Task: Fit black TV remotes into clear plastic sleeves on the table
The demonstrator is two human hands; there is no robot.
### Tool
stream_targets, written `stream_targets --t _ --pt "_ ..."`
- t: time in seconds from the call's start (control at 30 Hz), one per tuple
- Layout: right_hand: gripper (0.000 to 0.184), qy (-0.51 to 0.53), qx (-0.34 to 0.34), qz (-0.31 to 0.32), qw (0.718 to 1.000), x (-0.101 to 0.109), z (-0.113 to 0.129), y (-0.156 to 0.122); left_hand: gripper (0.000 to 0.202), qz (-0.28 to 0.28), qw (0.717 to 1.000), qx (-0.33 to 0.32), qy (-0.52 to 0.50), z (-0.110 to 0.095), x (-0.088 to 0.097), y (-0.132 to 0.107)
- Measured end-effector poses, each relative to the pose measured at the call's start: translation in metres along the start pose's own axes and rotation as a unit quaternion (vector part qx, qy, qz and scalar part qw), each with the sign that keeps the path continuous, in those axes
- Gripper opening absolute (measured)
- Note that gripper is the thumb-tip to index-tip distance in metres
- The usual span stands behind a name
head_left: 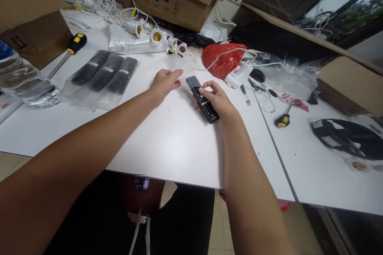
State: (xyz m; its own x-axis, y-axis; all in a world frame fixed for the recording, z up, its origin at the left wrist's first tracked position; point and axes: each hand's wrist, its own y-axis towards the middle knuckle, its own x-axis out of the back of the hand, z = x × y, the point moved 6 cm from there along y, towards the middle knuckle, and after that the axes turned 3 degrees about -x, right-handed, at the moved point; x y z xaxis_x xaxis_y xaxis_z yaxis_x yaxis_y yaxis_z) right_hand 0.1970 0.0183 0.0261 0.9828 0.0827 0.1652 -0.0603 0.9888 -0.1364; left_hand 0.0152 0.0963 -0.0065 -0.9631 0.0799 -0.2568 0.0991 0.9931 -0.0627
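Note:
My right hand [217, 97] grips a black remote control [206, 106], its thumb over the upper buttons and its fingers wrapped beneath. The remote is tilted, with its buttons facing up and a grey, shiny upper end pointing away from me. My left hand [165, 83] hovers at or rests on the white table [167, 139], just left of the remote and apart from it. Its index finger is stretched out and nothing shows in it. Further left lie several black remotes [109, 71] in clear plastic sleeves, side by side.
A water bottle [26, 77], a screwdriver [70, 50] and cardboard boxes [179, 4] stand or lie left and behind. Lamp sockets [156, 36] with white cables, a red plastic bag [223, 59] and a power strip [238, 75] line the back. Right are another screwdriver [282, 120] and a black coil [348, 135].

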Motion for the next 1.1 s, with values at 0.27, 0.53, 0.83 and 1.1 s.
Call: stream_targets --t 0.27,0.53,0.83,1.1 --pt "0.048 0.01 0.017 0.025 0.999 -0.009 0.003 -0.001 0.027 0.176 0.976 -0.025 -0.124 -0.008 -0.021 -0.017" --pt "0.044 0.033 0.007 0.015 0.999 -0.014 0.0 0.001 0.023 0.117 0.984 -0.047 -0.124 -0.006 -0.019 -0.014" --pt "0.045 0.135 -0.08 0.075 0.985 -0.02 -0.002 -0.007 0.029 0.189 0.963 -0.011 -0.191 -0.009 -0.026 -0.013" --pt "0.039 0.131 -0.094 0.066 0.985 -0.022 -0.004 -0.004 0.035 0.165 0.963 -0.014 -0.211 -0.02 -0.02 -0.005"
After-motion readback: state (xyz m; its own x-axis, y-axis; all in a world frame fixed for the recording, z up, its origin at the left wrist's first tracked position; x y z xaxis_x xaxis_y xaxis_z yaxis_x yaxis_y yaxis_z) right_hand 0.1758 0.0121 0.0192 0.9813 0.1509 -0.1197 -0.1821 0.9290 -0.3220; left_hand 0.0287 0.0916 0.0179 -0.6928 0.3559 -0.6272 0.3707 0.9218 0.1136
